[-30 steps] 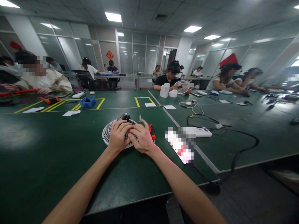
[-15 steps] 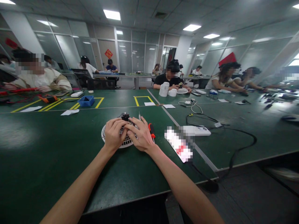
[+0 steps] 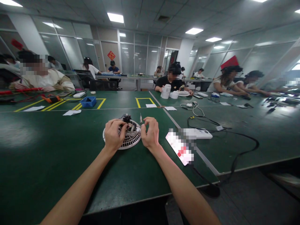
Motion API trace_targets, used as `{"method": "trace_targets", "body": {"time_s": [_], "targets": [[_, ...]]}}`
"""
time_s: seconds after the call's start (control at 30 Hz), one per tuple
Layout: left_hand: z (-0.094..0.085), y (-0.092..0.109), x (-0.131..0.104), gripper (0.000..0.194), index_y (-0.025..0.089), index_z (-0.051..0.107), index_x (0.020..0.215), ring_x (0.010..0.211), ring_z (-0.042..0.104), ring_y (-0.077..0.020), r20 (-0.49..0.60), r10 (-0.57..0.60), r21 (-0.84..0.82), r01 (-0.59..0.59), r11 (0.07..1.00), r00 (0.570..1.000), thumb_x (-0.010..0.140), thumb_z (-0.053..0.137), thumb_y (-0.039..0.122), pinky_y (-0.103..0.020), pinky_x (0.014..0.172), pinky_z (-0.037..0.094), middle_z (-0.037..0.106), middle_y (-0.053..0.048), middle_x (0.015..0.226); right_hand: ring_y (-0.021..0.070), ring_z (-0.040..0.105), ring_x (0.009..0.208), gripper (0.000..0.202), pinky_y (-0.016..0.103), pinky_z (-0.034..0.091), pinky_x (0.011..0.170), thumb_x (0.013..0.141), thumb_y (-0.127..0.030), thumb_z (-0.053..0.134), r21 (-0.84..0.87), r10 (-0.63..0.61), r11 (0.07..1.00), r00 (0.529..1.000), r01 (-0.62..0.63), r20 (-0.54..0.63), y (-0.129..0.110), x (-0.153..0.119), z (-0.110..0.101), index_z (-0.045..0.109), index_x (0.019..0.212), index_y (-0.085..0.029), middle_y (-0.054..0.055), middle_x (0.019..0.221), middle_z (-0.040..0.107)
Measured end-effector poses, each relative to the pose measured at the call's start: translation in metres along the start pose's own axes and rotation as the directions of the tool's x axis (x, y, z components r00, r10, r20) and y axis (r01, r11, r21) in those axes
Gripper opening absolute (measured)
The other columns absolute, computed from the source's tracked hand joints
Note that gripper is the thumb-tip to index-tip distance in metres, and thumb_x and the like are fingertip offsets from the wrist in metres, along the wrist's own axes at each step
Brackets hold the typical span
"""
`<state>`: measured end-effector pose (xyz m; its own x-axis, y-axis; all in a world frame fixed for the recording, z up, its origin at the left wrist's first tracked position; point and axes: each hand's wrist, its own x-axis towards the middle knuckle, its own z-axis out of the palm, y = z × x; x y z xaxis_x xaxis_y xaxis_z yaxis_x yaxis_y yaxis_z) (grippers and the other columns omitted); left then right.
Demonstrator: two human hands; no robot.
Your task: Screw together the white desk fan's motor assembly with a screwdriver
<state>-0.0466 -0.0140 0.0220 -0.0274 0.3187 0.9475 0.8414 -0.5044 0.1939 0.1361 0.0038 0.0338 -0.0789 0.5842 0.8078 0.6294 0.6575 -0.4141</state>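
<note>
A round white fan grille (image 3: 128,144) lies on the green table, with a black motor part (image 3: 127,118) and a tangle of wires (image 3: 133,132) on top. My left hand (image 3: 113,134) is at its left side, thumb and fingers closed in on the parts; what they pinch is hidden. Just off the grille's right edge, my right hand (image 3: 151,132) is curled, and I cannot make out what is in it. A thin pointed tool (image 3: 141,118) stands out beyond the grille, near my right fingertips. The red and black screwdriver does not show now.
Right of my hands lie a lit phone (image 3: 179,147) and a white remote-like device (image 3: 202,133), with black cables (image 3: 243,135) beyond. A blue bin (image 3: 88,102) and paper slips (image 3: 72,112) are at far left. A co-worker (image 3: 173,80) sits opposite behind white housings (image 3: 166,91).
My right hand has moved right, off the grille, uncovering wires and parts, and its fingers have curled. The screwdriver beside it has gone out of sight. My left hand stays at the parts.
</note>
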Motion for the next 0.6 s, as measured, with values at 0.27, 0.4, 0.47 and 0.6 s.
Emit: {"method": "trace_targets", "body": {"time_s": [0.27, 0.4, 0.47, 0.6], "targets": [[-0.001, -0.006, -0.002, 0.014, 0.022, 0.063, 0.088, 0.094, 0.065, -0.0227, 0.004, -0.069, -0.015, 0.069, 0.998, 0.998, 0.097, 0.062, 0.032, -0.039, 0.089, 0.047, 0.072, -0.005, 0.089, 0.0319, 0.059, 0.117, 0.029, 0.044, 0.049, 0.094, 0.101, -0.034, 0.047, -0.531, 0.517, 0.794, 0.788, -0.296, 0.334, 0.007, 0.009, -0.008, 0.057, 0.122, -0.016, 0.019, 0.126, 0.061], [0.001, -0.006, -0.004, 0.018, 0.022, 0.061, 0.086, 0.088, 0.063, -0.0224, 0.018, -0.075, -0.008, 0.076, 0.997, 0.997, 0.098, 0.059, 0.034, -0.039, 0.083, 0.045, 0.071, -0.005, 0.087, 0.0326, 0.059, 0.125, 0.038, 0.043, 0.051, 0.096, 0.100, -0.034, 0.054, -0.570, 0.590, 0.757, 0.712, -0.321, 0.382, 0.004, 0.013, -0.015, 0.053, 0.132, -0.015, 0.021, 0.135, 0.057], [0.001, -0.006, -0.004, 0.018, 0.022, 0.061, 0.086, 0.087, 0.062, -0.0222, 0.020, -0.073, -0.013, 0.073, 0.997, 0.997, 0.099, 0.058, 0.035, -0.039, 0.082, 0.045, 0.070, -0.005, 0.086, 0.0334, 0.059, 0.127, 0.042, 0.042, 0.052, 0.095, 0.098, -0.031, 0.057, -0.591, 0.623, 0.733, 0.681, -0.336, 0.385, 0.004, 0.015, -0.019, 0.051, 0.136, -0.015, 0.021, 0.138, 0.055], [0.002, -0.003, -0.004, 0.016, 0.022, 0.062, 0.086, 0.085, 0.061, -0.0219, 0.040, -0.059, -0.013, 0.060, 0.998, 0.997, 0.098, 0.059, 0.033, -0.038, 0.081, 0.044, 0.069, -0.004, 0.084, 0.0350, 0.061, 0.127, 0.045, 0.043, 0.054, 0.094, 0.096, -0.026, 0.059, -0.633, 0.660, 0.699, 0.642, -0.333, 0.391, 0.009, 0.018, -0.023, 0.049, 0.139, -0.014, 0.022, 0.140, 0.053]]}}
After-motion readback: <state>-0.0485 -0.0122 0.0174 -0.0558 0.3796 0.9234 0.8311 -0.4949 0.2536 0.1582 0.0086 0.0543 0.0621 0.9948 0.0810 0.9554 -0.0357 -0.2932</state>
